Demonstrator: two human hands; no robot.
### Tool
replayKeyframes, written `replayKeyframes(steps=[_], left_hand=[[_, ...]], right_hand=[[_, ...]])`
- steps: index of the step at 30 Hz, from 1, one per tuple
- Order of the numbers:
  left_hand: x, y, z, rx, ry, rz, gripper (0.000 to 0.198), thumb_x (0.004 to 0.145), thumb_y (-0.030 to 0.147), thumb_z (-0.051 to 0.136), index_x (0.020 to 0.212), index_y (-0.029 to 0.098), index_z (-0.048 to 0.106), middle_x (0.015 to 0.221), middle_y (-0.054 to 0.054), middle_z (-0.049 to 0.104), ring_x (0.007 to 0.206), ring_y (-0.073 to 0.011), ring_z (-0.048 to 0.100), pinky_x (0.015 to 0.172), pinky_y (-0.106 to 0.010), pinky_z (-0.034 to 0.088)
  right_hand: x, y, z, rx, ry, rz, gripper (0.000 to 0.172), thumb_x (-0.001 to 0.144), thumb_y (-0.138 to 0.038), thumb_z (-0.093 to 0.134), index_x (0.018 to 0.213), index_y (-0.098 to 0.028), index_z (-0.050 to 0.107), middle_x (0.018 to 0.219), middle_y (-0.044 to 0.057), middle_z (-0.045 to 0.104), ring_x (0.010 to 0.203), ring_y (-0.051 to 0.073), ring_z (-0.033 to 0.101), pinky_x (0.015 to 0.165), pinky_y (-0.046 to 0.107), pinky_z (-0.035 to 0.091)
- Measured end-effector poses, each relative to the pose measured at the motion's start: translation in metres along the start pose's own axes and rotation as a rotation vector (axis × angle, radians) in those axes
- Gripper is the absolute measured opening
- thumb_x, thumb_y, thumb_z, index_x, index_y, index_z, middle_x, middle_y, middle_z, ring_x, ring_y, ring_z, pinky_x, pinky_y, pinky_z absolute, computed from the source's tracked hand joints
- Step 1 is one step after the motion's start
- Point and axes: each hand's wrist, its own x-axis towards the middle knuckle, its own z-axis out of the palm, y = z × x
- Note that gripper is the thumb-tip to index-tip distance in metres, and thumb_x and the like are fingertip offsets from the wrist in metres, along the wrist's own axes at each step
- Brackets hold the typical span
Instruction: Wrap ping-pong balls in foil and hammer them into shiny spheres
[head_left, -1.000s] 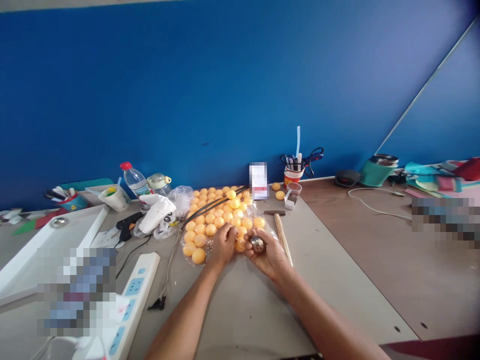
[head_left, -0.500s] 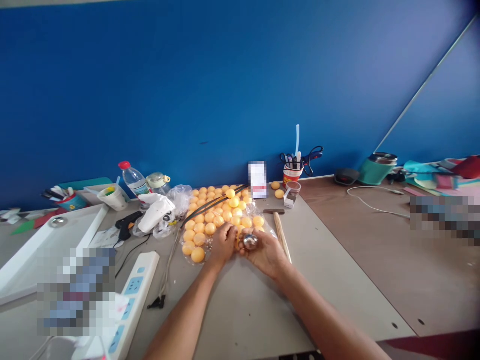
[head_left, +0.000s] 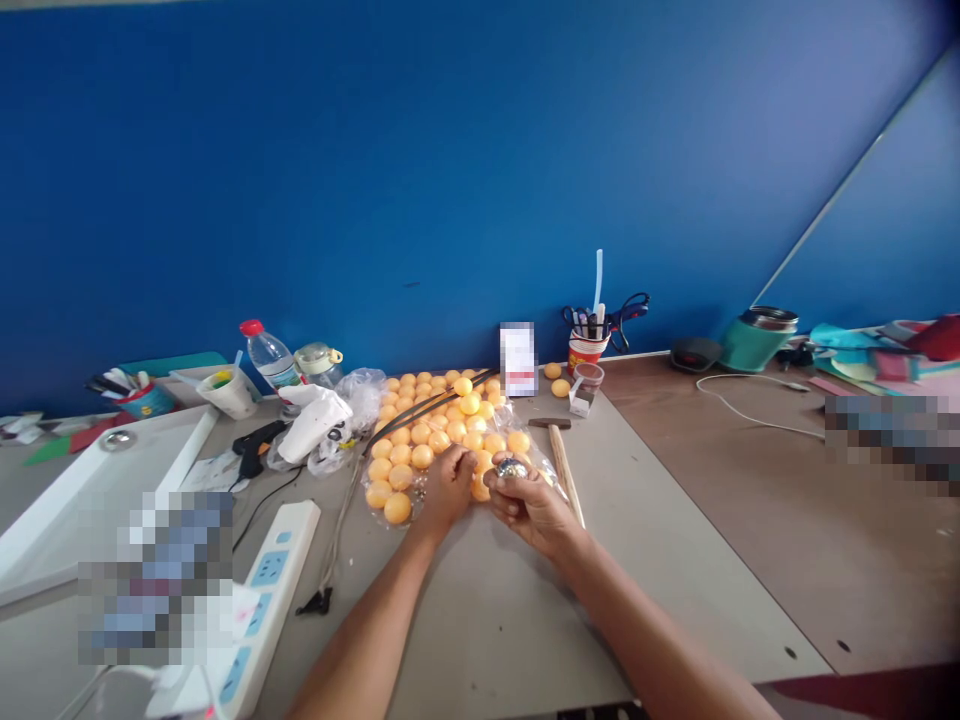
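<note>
My right hand [head_left: 538, 512] is closed around a shiny silver metal ball [head_left: 512, 467], whose rounded top shows above the fingers. Beside it, my left hand [head_left: 448, 490] is curled with its fingers folded in. What it holds, if anything, is hidden. Both hands are close together at the front edge of a clear plastic bag of orange ping-pong balls [head_left: 400, 477], some of which show between and behind them. Dark thin strips [head_left: 420, 408] lie across the bag. A hammer [head_left: 565, 465] with a wooden handle lies just right of my right hand.
To the left are a power strip [head_left: 270, 580], a black glue gun [head_left: 255, 447], a white tray [head_left: 176, 455] and a water bottle [head_left: 270, 355]. Behind stand a cup of pens and scissors [head_left: 587, 350] and a small clear tub [head_left: 589, 378]. A green flask [head_left: 757, 340] is at right.
My right hand has shifted slightly right and away from my left hand, turning the metal ball upward. A wider gap with orange balls shows between the hands. My left hand has barely moved.
</note>
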Motion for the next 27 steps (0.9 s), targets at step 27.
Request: replayKeyframes(steps=[27], left_hand=[[0.0004,0.0037,-0.0002,0.013,0.005,-0.037,0.025,0.089,0.030,0.043,0.067,0.021,0.050,0.064,0.000,0.053,0.063,-0.0161,0.050,0.062,-0.030,0.039]], right_hand=[[-0.0025,0.0078,0.0071,-0.327,0.123,-0.103,0.032,0.055,-0.014,0.066,0.082,-0.022,0.050,0.051,-0.011,0.048,0.037,0.003,0.029,0.038,0.018,0.018]])
